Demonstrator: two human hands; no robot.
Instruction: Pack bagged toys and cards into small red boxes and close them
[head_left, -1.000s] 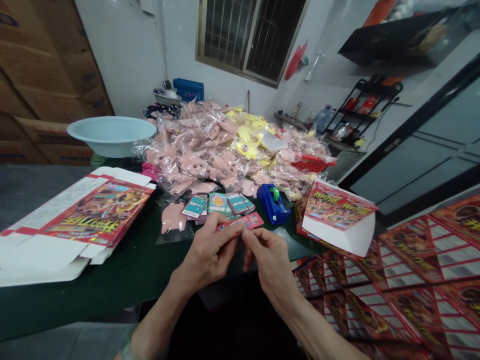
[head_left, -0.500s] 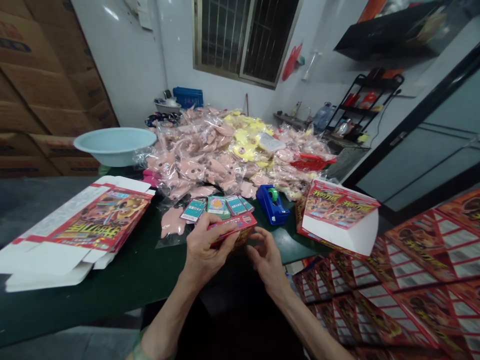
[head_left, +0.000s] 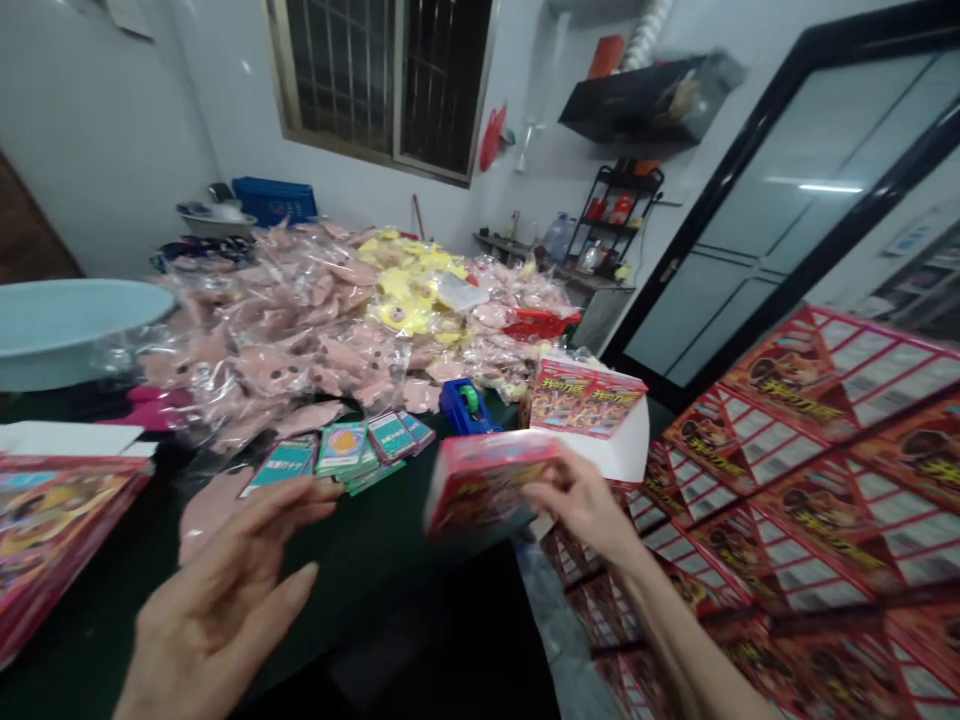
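My right hand (head_left: 581,497) grips the right end of a small red printed box (head_left: 487,485), smeared by motion, over the front of the dark green table (head_left: 360,545). My left hand (head_left: 232,590) is empty, thumb and fingers apart, left of the box. Just beyond its fingertips lie small stacks of green cards (head_left: 345,447), with a flat pink plush piece in clear wrap (head_left: 214,510) beside them. Behind the red box stands a blue tape dispenser (head_left: 469,405) with green tape. An open red display box (head_left: 589,400) with a white flap holds red printed packs.
A large heap of bagged pink and yellow plush pieces (head_left: 300,330) covers the table's back. At left are a pale blue basin (head_left: 75,325) and flattened red cartons (head_left: 60,530). Red boxes (head_left: 795,480) are stacked high at right, near a glass door (head_left: 750,240).
My left hand has let go of the red box and moved left. My right hand has taken the box and carries it rightward. The view has turned right.
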